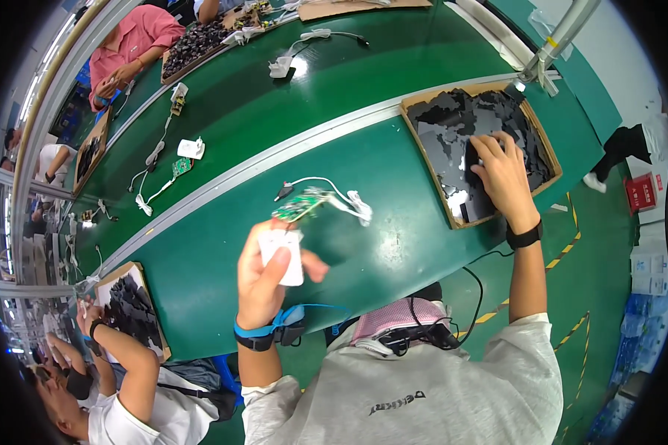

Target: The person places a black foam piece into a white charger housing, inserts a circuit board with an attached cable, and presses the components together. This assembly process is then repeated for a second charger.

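Note:
My left hand [256, 285] grips a white plastic adapter housing [294, 265], thumb pressed on its face. Just beyond the fingers, a green circuit board [302, 205], slightly blurred, hangs off the housing by red wiring. A bundled white cable [360, 208] runs from it, and a small dark connector [283, 192] lies beside the board. Over on the right, my right hand [506, 178] reaches into a shallow cardboard tray [427, 167] of thin black sheet pieces [449, 133]. Its fingers are bent and apart, their tips touching the pieces; no lifted piece shows.
A metal rail [274, 157] divides my green bench from a green strip carrying white adapters [191, 149] with cables and boards. At lower left a co-worker [126, 386] sits by another tray of black pieces [132, 308]. A person in a pink shirt [137, 37] works across.

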The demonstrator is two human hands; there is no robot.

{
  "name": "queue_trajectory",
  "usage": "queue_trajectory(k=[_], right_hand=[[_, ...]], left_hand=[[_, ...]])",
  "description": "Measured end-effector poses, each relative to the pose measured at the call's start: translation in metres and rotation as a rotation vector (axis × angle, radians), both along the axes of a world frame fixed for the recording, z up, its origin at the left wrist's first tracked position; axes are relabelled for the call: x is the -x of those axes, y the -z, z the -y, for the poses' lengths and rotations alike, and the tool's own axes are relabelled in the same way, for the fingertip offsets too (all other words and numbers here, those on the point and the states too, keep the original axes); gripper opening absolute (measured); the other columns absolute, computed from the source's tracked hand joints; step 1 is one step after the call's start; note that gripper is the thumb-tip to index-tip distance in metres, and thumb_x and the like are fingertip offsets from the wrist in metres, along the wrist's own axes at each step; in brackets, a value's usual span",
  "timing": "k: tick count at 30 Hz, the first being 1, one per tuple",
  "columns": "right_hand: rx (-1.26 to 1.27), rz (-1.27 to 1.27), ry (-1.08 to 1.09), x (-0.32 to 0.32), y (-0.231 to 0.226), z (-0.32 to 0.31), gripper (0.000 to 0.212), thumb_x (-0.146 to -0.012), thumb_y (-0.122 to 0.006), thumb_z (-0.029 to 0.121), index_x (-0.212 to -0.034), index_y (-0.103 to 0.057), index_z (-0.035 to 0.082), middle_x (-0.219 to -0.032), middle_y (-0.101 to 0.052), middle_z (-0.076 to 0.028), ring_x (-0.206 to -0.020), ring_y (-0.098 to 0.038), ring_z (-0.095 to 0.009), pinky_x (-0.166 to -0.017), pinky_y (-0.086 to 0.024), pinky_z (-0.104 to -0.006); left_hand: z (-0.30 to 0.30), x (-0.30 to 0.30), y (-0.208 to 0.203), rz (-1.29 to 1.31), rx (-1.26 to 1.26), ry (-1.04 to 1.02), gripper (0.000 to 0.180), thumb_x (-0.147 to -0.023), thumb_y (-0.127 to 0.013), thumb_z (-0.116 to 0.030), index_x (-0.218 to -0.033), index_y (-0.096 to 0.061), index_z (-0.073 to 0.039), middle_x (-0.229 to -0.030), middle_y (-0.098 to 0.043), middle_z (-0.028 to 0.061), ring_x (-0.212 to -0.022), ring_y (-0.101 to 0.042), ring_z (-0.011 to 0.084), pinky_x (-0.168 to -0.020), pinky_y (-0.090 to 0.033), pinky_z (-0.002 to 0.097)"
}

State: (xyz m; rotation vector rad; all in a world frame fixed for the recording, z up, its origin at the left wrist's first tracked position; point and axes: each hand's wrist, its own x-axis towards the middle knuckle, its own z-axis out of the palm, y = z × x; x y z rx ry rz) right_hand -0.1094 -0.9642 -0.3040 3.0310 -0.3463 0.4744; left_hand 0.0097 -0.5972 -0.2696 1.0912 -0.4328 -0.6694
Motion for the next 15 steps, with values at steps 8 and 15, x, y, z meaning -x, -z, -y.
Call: queue_trajectory(k=[8, 15], right_hand=[[-0.223, 0.003, -0.072, -0.002, 0.007, 0.014, 0.052, -0.074, -0.074, 0.008, -0.122, -0.057, 0.006, -0.109, -0.053, -0.009, -0.112, -0.047, -0.031, -0.091, -0.038, -0.0409], [-0.250, -0.050, -0.016, -0.008, 0.006, 0.029, 0.039, -0.072, -0.075, 0.006, -0.107, -0.056, 0.004, -0.101, -0.052, -0.010, -0.102, -0.048, -0.031, -0.083, -0.038, -0.0394]], left_hand=[[0.035, -0.007, 0.017, -0.013, -0.129, 0.031, 0.039, -0.100, -0.051, -0.024, -0.127, -0.042, 0.002, -0.086, -0.067, 0.0218, -0.076, -0.067, 0.0262, -0.069, -0.053, 0.0349], [0.037, -0.010, 0.022, -0.051, 0.152, -0.086, 0.043, -0.100, -0.052, -0.024, -0.133, -0.038, -0.001, -0.088, -0.068, 0.0208, -0.077, -0.066, 0.0261, -0.069, -0.053, 0.0357]])
